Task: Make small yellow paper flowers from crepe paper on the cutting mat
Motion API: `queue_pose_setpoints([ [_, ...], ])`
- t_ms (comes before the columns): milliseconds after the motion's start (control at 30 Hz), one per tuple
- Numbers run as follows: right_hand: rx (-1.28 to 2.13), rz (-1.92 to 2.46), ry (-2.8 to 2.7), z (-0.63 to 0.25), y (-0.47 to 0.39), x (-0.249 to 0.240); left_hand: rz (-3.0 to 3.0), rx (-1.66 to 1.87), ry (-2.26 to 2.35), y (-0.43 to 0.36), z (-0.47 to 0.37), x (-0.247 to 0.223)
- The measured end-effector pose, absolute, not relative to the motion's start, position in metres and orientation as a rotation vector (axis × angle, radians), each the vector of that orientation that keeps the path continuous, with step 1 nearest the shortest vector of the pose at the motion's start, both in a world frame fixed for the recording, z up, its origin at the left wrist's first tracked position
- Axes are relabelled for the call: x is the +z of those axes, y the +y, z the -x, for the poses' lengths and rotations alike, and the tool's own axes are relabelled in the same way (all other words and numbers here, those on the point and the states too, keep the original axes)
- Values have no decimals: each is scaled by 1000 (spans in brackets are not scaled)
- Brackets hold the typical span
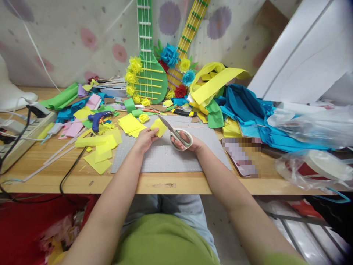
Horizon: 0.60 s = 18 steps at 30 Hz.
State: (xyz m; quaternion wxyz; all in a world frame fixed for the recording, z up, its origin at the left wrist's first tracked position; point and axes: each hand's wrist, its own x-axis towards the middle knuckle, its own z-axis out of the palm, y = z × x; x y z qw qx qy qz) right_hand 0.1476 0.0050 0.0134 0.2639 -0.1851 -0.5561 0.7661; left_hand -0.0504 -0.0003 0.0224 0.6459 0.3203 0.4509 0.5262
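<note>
A green shirt [162, 239] is filling the foreground; over the grey cutting mat [171, 160], the left hand [146, 140] is holding a yellow paper square [159, 127] in a closed pinch, seemingly leaving its edge facing the white-handled scissors [174, 131] free. The right hand [195, 144] is gripping them through the loops, apparently for control.
</note>
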Motion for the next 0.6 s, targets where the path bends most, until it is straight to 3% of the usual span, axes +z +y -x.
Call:
queue_pose_setpoints([
  [267, 1548, 1005, -1422, -143, 5, 24, -952, 993, 1040, -7, 50, 24],
  [400, 1486, 1074, -1529, -136, 1, 28, -1078, 820, 1052, -10, 47, 21],
  [600, 1427, 1108, -1464, -127, 1, 27, -1050, 854, 1069, -10, 44, 20],
])
